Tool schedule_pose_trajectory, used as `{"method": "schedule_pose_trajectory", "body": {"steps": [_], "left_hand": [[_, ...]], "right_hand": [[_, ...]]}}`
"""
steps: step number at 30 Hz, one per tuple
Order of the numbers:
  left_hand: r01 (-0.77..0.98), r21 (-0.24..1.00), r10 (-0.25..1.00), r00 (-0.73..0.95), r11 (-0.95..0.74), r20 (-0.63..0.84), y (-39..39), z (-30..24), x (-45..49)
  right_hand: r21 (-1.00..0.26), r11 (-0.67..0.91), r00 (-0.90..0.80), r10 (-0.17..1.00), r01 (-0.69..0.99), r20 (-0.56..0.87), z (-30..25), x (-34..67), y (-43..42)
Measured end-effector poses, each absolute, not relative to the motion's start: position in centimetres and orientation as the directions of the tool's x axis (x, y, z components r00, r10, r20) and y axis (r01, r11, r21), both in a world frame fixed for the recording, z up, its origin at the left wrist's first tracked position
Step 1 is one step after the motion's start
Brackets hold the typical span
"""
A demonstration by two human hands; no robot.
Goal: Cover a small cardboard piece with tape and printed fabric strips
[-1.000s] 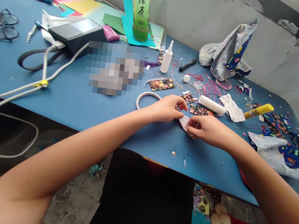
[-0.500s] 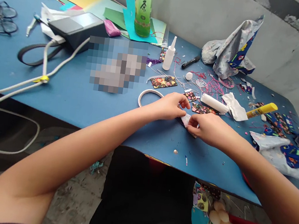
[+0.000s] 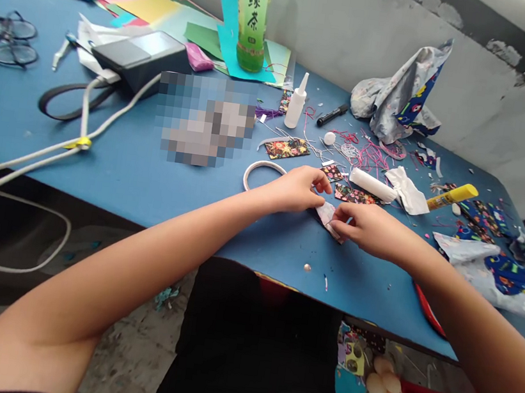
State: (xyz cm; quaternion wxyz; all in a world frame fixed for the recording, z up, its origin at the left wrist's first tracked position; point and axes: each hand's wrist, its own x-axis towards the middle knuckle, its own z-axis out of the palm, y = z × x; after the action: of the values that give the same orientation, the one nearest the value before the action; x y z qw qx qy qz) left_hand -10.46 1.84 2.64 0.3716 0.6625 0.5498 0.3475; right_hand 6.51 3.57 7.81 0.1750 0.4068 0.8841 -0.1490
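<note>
A small strip of fabric (image 3: 326,215), pale side up with a dark edge, lies slanted on the blue table between my hands. My left hand (image 3: 301,189) is curled at its upper end, thumb against the strip; some fingers are hidden behind the hand. At the lower end, my right hand (image 3: 360,225) has thumb and fingertips pinched on the fabric. A roll of tape (image 3: 249,172) lies flat behind my left forearm, partly covered. Just beyond my hands are floral fabric pieces (image 3: 352,193) and a white rolled tube (image 3: 373,184).
Behind stand a white glue bottle (image 3: 294,109) and a green tea bottle (image 3: 253,24). A black marker (image 3: 332,115), tangled threads (image 3: 369,156), a yellow glue stick (image 3: 453,197) and crumpled cloth (image 3: 495,269) lie to the right. A corded black device (image 3: 138,54) and glasses (image 3: 15,38) are left.
The view has shifted slightly. My right hand has moved a little along the strip's lower end, and more of its pale face shows. My left hand has stayed nearly in place.
</note>
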Motion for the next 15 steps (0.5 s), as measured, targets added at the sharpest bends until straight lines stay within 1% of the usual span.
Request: {"method": "schedule_pose_trajectory", "body": {"steps": [1,3,5,7,8,10,13,15], "left_hand": [[0.472,0.874,0.987,0.153,-0.116,0.048,1.8,2.7,-10.5],[0.474,0.874,0.988,0.151,-0.109,0.042,1.8,2.7,-10.5],[0.47,0.876,0.988,0.15,-0.111,0.045,1.8,2.7,-10.5],[0.461,0.88,0.988,0.148,-0.113,0.049,1.8,2.7,-10.5],[0.456,0.883,0.988,0.147,-0.11,0.048,1.8,2.8,-10.5],[0.45,0.887,0.988,0.146,-0.106,0.044,1.8,2.8,-10.4],[0.45,0.887,0.988,0.147,-0.107,0.045,1.8,2.8,-10.4],[0.451,0.885,0.987,0.15,-0.113,0.05,1.8,2.7,-10.4]], "right_hand": [[-0.221,0.563,-0.596,0.669,0.796,-0.444,7.8,6.8,3.8],[-0.441,0.372,-0.562,0.686,0.817,-0.463,7.4,7.5,4.1],[-0.619,0.166,-0.527,0.712,0.768,-0.464,6.8,8.0,4.2],[-0.741,-0.008,-0.494,0.74,0.671,-0.455,6.2,8.5,4.3],[-0.777,-0.071,-0.476,0.754,0.626,-0.452,5.9,8.6,4.3],[-0.815,-0.15,-0.439,0.781,0.56,-0.445,5.5,8.9,4.4],[-0.844,-0.181,-0.396,0.82,0.505,-0.413,5.0,9.3,4.6],[-0.864,-0.169,-0.364,0.856,0.473,-0.367,4.9,9.6,4.6]]}}
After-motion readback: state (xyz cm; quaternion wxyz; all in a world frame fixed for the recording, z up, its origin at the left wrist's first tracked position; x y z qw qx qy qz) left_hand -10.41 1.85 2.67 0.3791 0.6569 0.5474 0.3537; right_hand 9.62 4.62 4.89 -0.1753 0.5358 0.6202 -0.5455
